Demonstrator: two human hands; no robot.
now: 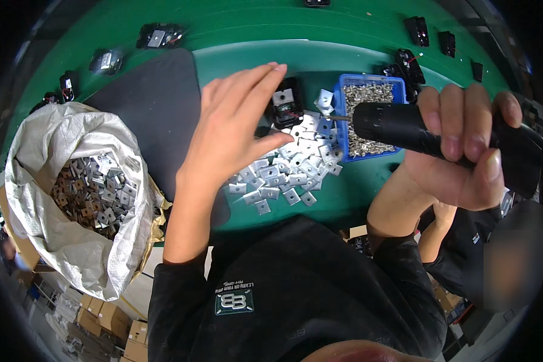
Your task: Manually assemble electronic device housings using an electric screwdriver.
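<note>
My right hand is wrapped round a black electric screwdriver. Its metal bit points left, over the edge of a blue bin. My left hand has its fingers stretched out and its thumb apart, around the left side of a small black plastic housing. Whether the fingers touch the housing I cannot tell. Inside the housing lie a square metal plate with a hole and some thin wires. Below and right of the housing spreads a loose pile of similar metal plates.
The blue bin holds many small screws. At left stands a white woven sack of metal pieces, beside a dark mat. More black housings lie along the green surface. Another person is at lower right.
</note>
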